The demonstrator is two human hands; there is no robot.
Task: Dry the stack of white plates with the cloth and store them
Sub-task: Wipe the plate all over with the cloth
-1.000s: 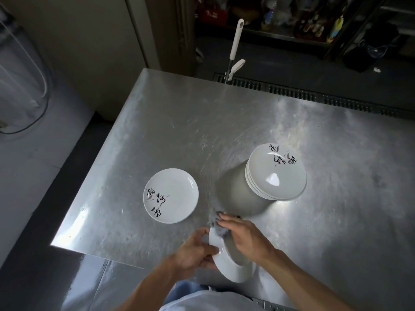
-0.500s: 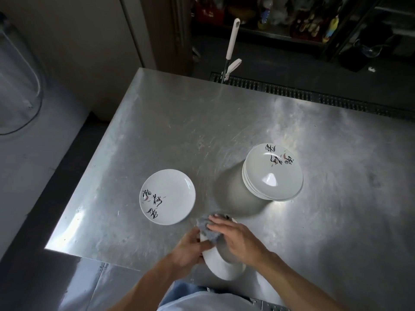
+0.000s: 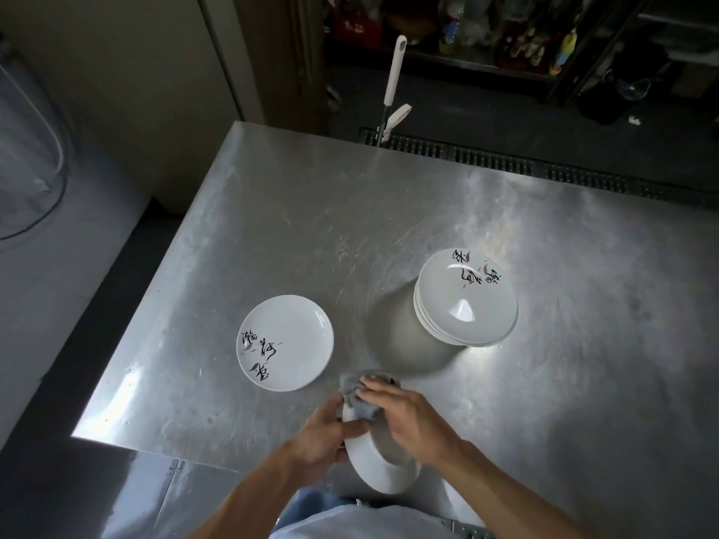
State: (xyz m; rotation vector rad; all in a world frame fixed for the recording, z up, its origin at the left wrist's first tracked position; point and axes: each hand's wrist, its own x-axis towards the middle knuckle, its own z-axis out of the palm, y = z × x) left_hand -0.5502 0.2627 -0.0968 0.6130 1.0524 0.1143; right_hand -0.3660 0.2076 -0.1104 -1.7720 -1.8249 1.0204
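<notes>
A lone plate [image 3: 285,343] with black lettering lies flat on the table [image 3: 272,227], well left of the stack. Below and left of the stack, the left hand [image 3: 323,433] grips the rim of a tilted plate [image 3: 383,461], fingers curled round its edge. The grey cloth [image 3: 360,394] is bunched on that plate's upper edge. The right hand [image 3: 408,418] holds it there, fingers curved over it. The stack [image 3: 467,301] of white plates stands apart from both hands.

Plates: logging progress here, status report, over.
Left hand grips held plate; right hand holds cloth to it. Single plate left, stack right, on table. Nothing blocking.
</notes>
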